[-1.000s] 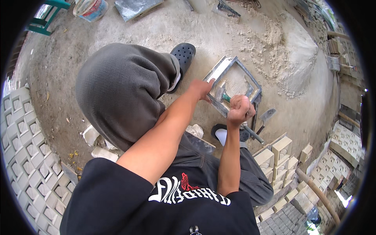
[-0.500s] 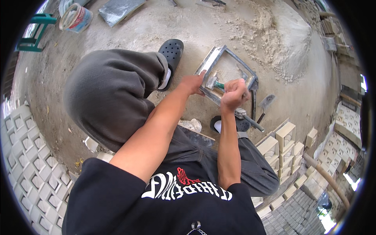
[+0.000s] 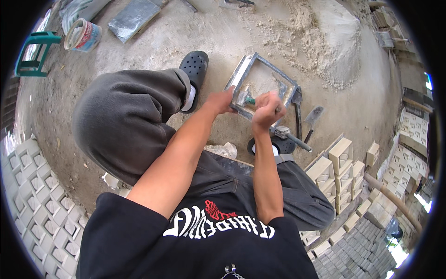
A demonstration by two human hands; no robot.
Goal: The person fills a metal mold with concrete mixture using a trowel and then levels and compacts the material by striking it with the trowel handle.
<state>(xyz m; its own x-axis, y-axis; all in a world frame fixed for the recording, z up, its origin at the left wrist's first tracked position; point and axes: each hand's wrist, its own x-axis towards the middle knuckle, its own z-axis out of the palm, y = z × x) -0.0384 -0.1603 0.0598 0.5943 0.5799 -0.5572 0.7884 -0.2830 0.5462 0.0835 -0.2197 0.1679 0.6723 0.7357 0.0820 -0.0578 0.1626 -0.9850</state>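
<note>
The left hand (image 3: pixel 219 102) pinched the stiff, heavy-looking frame (image 3: pixel 275 69) by its easy-to-hold side; the right hand (image 3: pixel 268 110) squeezed a green handle (image 3: pixel 251 100).

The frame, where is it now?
In the head view, the frame is on the ground, above and right of centre. The left hand grips its left corner; a powdery heap lies to its upper right.

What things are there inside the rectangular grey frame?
Inside the frame are pale sandy material, a tool with green handle and a curved grey piece. The right grip covers some near side and handle; whatever lies behind cannot be seen.
</note>
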